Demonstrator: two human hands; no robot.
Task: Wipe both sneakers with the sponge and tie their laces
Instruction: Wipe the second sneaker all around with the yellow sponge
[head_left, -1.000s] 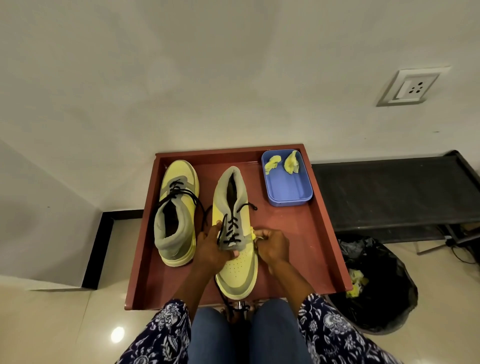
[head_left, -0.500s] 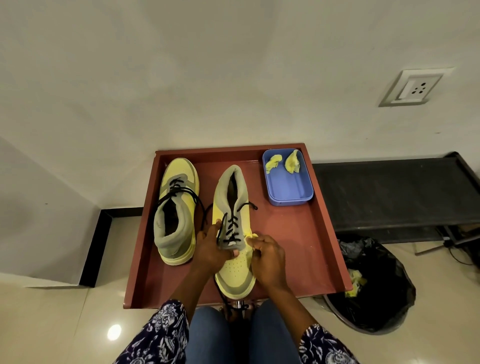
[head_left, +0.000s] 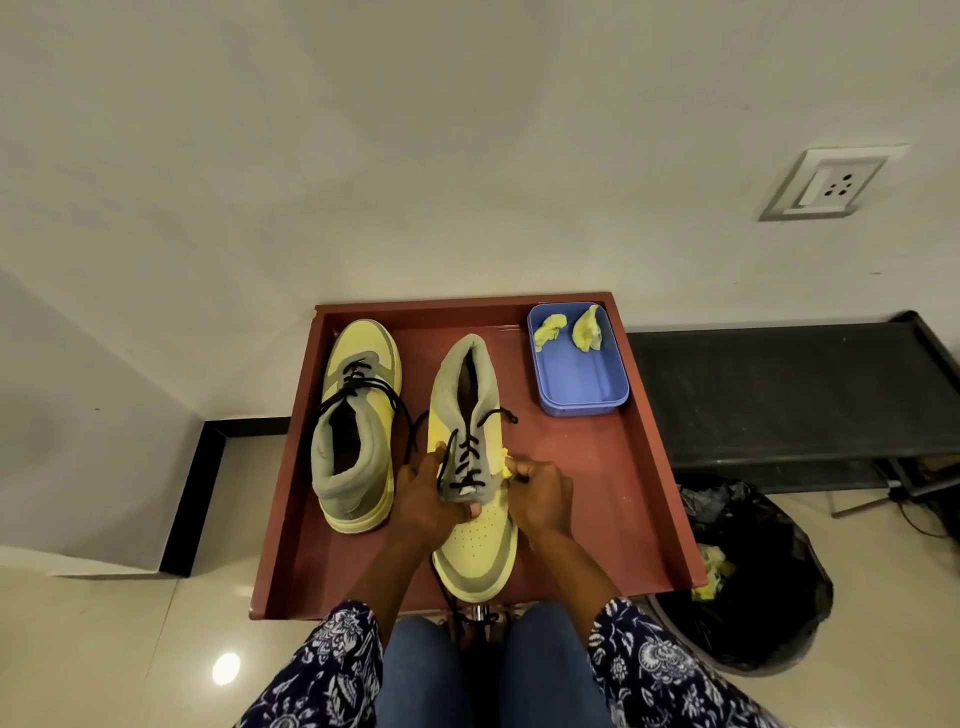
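On the red tray (head_left: 623, 467), right in the middle, the left hand (head_left: 423, 501) holds the near sneaker (head_left: 470, 519) by its side, with fingers curled round the grey tongue and the thumb on the yellow top. The right hand (head_left: 540, 496) is on the other side of the same shoe, with its fingers curled tight on a small yellow bit, the sponge (head_left: 505, 467), pressed against the shoe's side. Only a tiny piece of that sponge peeks out. This sneaker points its toe toward the person, and its black laces (head_left: 467, 457) are loose, with one end lying out to the right. Beside it on the left sits the other sneaker (head_left: 358, 421), pointing the other way, toe toward the wall; its black laces hang loose over the side too. At the far right corner of the tray is a blue box (head_left: 576, 384) with two more yellow sponge pieces (head_left: 569, 330) in it. Off the tray, on the floor to the right, stands a bin with a black bag (head_left: 753, 587). Behind it runs a low black bench (head_left: 779, 384). Up on the wall is a white socket (head_left: 828, 184).
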